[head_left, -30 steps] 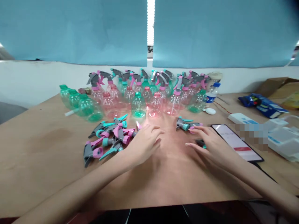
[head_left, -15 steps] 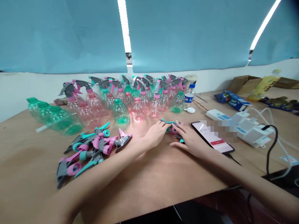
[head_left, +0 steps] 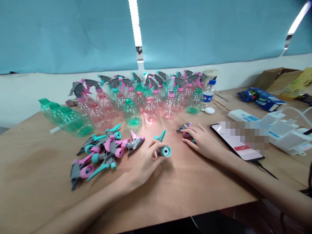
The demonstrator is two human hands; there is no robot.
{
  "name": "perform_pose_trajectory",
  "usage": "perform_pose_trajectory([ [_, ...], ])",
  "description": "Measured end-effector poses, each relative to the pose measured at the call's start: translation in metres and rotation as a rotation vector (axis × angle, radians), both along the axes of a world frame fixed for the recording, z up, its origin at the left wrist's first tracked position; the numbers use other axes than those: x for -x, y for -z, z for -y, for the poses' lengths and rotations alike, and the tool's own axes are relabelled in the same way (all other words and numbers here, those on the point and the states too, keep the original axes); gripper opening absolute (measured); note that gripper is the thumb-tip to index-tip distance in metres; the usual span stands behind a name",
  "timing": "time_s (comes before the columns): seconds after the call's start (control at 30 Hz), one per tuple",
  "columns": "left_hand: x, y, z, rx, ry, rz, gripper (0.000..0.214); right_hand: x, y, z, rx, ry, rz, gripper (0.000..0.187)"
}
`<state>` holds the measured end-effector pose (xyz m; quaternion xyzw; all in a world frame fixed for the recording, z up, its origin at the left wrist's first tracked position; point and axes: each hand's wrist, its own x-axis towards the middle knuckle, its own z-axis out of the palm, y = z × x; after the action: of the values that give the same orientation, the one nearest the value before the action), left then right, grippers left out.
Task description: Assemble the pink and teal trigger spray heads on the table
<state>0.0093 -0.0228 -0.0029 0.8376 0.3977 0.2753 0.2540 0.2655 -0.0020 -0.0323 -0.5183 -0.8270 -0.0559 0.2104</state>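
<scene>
Item: trigger sprayer head (head_left: pixel 163 150), grey body, teal collar and trigger, qty 1, centre front of table (head_left: pixel 36 156) | left hand (head_left: pixel 143 161): fingers closed round it | right hand (head_left: pixel 203 143): flat, fingers spread on pink-grey head (head_left: pixel 184 127), qty 1 visible | pile of loose heads (head_left: pixel 102 151): overlapping, count unclear | green bottles lying down (head_left: pixel 65 117): 3 | phone (head_left: pixel 237 146): 1

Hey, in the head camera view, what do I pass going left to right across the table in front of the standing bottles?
Green bottles lying down, pile of trigger heads, left hand holding a teal trigger head, right hand, phone, white boxes.
</scene>
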Motion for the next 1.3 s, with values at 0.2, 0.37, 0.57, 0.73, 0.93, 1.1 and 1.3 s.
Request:
perform_pose_trajectory([
  [0.2,0.011,0.004,0.009,0.139,-0.070,0.134,0.020,0.036,-0.022,0.010,-0.047,-0.161,-0.220,0.015],
  [0.37,0.011,0.004,0.008,0.132,-0.121,0.160,0.022,0.073,-0.041,0.025,-0.076,-0.383,-0.390,0.013],
  [0.57,0.013,0.005,0.010,0.067,-0.155,0.175,0.020,0.083,-0.032,0.027,-0.164,-0.372,-0.326,0.016],
  [0.73,0.012,0.006,0.010,0.090,-0.171,0.194,0.022,0.085,-0.024,0.032,-0.184,-0.315,-0.267,0.021],
  [0.93,0.012,0.007,0.009,0.067,-0.156,0.197,0.020,0.088,-0.016,0.036,-0.042,-0.290,-0.385,0.023],
  [1.1,0.013,0.009,0.010,0.038,-0.146,0.171,0.016,0.090,-0.012,0.039,0.144,-0.250,-0.546,0.026],
  [1.3,0.012,0.007,0.008,0.108,-0.156,0.201,0.018,0.089,-0.011,0.036,0.299,-0.273,-0.701,0.021],
])
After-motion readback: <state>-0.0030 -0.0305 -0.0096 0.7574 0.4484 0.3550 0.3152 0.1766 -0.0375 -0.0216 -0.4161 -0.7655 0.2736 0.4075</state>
